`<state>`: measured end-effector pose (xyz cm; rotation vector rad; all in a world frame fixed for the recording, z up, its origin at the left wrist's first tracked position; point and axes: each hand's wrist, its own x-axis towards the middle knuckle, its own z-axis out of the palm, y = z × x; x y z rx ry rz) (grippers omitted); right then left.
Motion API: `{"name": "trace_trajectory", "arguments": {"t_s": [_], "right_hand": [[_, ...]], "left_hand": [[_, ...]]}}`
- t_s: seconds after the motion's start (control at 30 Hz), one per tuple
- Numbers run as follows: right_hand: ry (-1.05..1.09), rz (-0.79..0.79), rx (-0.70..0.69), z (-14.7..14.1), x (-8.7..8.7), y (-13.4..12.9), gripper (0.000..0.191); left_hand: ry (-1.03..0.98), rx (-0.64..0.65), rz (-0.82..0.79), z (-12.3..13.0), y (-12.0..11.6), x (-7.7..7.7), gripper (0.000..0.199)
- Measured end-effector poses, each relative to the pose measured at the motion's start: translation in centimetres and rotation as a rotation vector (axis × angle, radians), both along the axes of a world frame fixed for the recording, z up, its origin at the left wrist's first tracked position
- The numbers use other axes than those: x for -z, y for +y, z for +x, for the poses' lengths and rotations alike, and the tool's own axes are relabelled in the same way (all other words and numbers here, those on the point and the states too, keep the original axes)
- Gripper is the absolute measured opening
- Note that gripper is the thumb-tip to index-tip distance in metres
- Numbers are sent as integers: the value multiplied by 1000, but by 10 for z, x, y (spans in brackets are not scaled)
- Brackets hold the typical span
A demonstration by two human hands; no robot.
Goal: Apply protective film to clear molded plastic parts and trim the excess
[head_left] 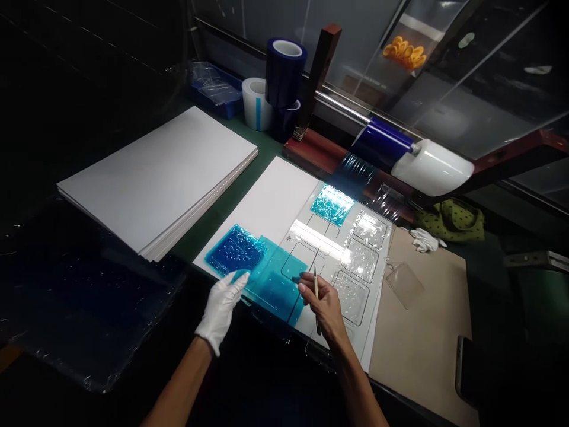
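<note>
My left hand (220,308), in a white glove, pinches the near edge of a translucent blue film (275,284) that spreads to the right over a clear printed sheet (306,243). By its fingertips lies a stack of darker blue film squares (235,249). My bare right hand (324,305) is closed around a slim pointed tool (316,290), its sharp tip up; whether it is tweezers or a knife I cannot make out. Thumb and forefinger hover over the blue film's right edge. Rounded rectangular outlines and clear wrinkled film pieces (360,261) mark the sheet, and a teal film square (332,204) lies at its far end.
A thick stack of white sheets (164,172) stands at left. Behind are film rolls (284,71), a blue tray (217,89) and a rack holding a blue roll (382,142) and a white roll (433,169). Brown board (422,332), a glove (427,240) and a phone (466,370) lie right.
</note>
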<state>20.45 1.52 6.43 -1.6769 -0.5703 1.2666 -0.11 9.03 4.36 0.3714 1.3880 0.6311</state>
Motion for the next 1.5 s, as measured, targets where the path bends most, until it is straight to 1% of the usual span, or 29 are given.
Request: {"name": "trace_trajectory", "arguments": {"t_s": [0.07,0.13,0.27,0.4,0.47,0.57,0.63,0.73,0.8,0.87,0.9,0.97,1.03,1.1,1.17,1.2,1.27,1.37,1.43,1.5], "right_hand": [[-16,-9,-3,-3,6,-5,53],[-74,-47,0,-1,14,-14,51],[-199,-164,5,9,25,-40,47],[-255,-257,26,15,30,-65,52],[-298,-276,30,16,34,-75,53],[-369,-266,-2,17,41,-86,52],[-425,-291,-34,17,43,-92,49],[-560,-362,-104,17,42,-99,38],[-650,-397,-158,17,39,-103,30],[-718,-406,-202,15,38,-104,25],[-745,-403,-220,14,38,-105,23],[-786,-390,-249,11,40,-104,23],[-795,-372,-270,8,44,-102,23],[-761,-348,-278,6,47,-100,23],[-681,-316,-276,5,47,-98,22],[-634,-301,-273,6,46,-97,22],[-540,-275,-271,7,41,-96,21],[-454,-255,-289,10,31,-96,19],[-437,-247,-301,12,25,-95,19],[-443,-243,-290,15,23,-94,21]], "left_hand": [[85,-19,36,-19,13,5,50],[160,-34,71,-33,27,12,49],[239,3,124,-47,49,25,47],[290,65,162,-49,60,33,52],[316,94,179,-48,62,36,55],[342,134,222,-47,66,42,58],[354,162,268,-45,70,45,56],[401,195,361,-44,75,42,54],[479,178,424,-45,74,35,60],[570,127,439,-47,64,27,69],[601,101,420,-49,54,24,72],[594,85,330,-49,26,21,72],[504,134,210,-46,-9,23,66],[367,201,76,-38,-44,29,61],[227,236,-39,-26,-70,37,61],[167,243,-84,-20,-80,42,59],[76,236,-147,-7,-91,49,54],[7,199,-200,8,-95,52,44],[-2,171,-216,10,-94,48,40],[14,141,-200,7,-90,39,38]]}}
